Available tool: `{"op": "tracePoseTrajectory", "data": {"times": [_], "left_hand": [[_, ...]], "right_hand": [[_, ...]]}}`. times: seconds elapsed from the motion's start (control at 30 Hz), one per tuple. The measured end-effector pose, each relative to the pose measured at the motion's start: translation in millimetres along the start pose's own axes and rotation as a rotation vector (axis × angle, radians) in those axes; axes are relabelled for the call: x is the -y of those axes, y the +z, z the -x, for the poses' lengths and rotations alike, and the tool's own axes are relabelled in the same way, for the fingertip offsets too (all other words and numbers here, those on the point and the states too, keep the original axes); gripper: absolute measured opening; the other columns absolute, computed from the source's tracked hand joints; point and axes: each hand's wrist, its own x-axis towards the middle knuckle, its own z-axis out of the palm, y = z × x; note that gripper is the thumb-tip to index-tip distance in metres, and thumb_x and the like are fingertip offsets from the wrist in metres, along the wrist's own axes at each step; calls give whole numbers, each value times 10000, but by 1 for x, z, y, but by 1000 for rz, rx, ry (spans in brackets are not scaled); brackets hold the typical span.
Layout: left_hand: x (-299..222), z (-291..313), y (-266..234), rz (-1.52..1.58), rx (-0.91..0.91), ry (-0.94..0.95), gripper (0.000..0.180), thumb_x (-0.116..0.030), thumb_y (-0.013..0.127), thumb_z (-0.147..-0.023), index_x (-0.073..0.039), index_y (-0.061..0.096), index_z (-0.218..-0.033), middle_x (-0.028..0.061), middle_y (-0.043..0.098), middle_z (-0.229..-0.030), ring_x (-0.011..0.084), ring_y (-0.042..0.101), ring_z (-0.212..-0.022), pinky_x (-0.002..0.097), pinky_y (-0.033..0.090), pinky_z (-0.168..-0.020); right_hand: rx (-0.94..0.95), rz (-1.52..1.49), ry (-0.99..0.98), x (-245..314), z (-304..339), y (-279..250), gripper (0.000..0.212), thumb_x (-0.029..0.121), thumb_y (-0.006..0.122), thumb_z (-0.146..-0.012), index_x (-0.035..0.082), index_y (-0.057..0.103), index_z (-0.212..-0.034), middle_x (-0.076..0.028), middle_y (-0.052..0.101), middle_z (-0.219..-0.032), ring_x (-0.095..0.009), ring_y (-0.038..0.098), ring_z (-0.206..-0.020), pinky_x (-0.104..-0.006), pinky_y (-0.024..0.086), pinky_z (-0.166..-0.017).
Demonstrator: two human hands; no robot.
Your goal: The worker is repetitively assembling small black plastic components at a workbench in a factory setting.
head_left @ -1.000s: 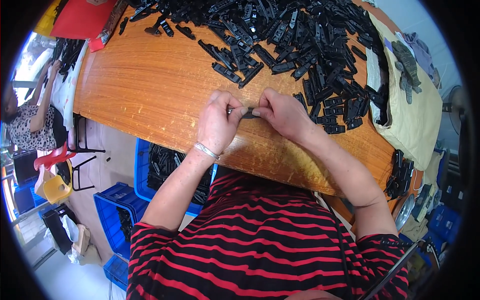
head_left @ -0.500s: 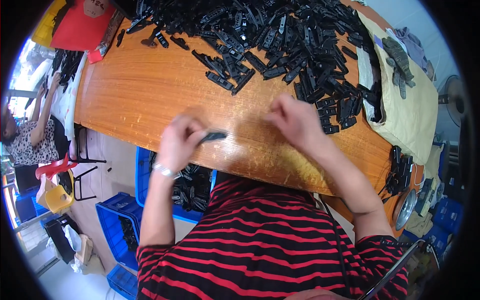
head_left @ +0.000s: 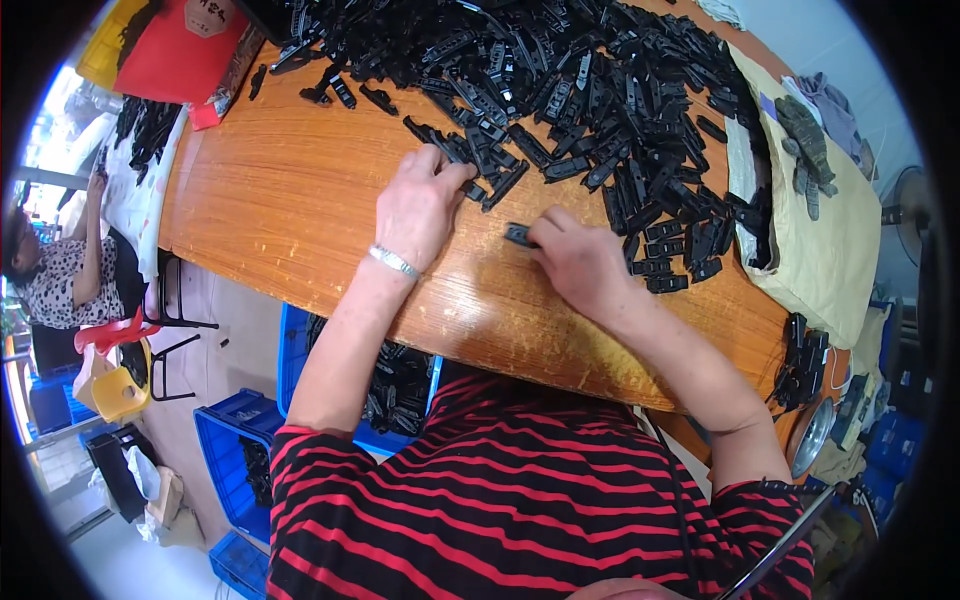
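Note:
A large heap of narrow black plastic parts (head_left: pixel 500 75) spreads over the far side of the wooden table (head_left: pixel 300 200). At the heap's near edge, my left hand (head_left: pixel 415 205) curls its fingers round one of these parts, mostly covered by the fingers. A metal band circles that wrist. My right hand (head_left: pixel 580 255) pinches a short black plastic part (head_left: pixel 518 235) above the bare wood near the middle. Right of this hand, several similar parts (head_left: pixel 663 255) lie side by side in a small group.
A pale sack (head_left: pixel 825 230) with a grey glove (head_left: pixel 805 150) stands at the right. Red packaging (head_left: pixel 180 50) sits far left. Blue crates (head_left: pixel 225 460) with black parts are below the table's near edge. Another person (head_left: pixel 65 270) sits at the left.
My left hand has moved from the near middle up to the heap, and the dark part it held is gone from it. A black part now shows in my right hand.

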Motion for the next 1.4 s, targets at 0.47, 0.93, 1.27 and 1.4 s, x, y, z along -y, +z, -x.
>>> {"op": "tracePoseTrajectory", "data": {"times": [0.47,0.93,1.27,1.4], "left_hand": [[-22,27,-3,1218,115,-566,136,-9,667,-869,-18,604,-990,60,675,-968,132,671,-844,240,548,-709],[-24,22,-2,1272,261,-674,186,-14,685,-858,2,599,-1022,32,642,-833,70,616,-673,185,506,-600],[-33,28,27,986,140,-642,79,-46,699,-862,-4,636,-884,-5,607,-710,39,523,-596,175,417,-529],[-31,27,29,901,193,-658,101,-61,725,-827,-1,646,-846,-2,611,-704,51,527,-606,203,441,-561]], "right_hand": [[-110,-883,266,12,-8,3,155,108,603,-936,20,597,-1064,-44,650,-893,-113,611,-649,-230,477,-553],[171,-987,538,-2,-10,-13,122,137,597,-949,22,622,-917,-13,634,-676,-56,530,-491,-189,406,-468],[139,-934,596,-2,-7,-7,145,145,607,-937,19,553,-888,-20,608,-633,-65,516,-453,-212,392,-429],[157,-913,586,-6,-6,-6,153,142,619,-930,24,544,-866,-20,603,-625,-67,511,-444,-217,384,-415]]}}
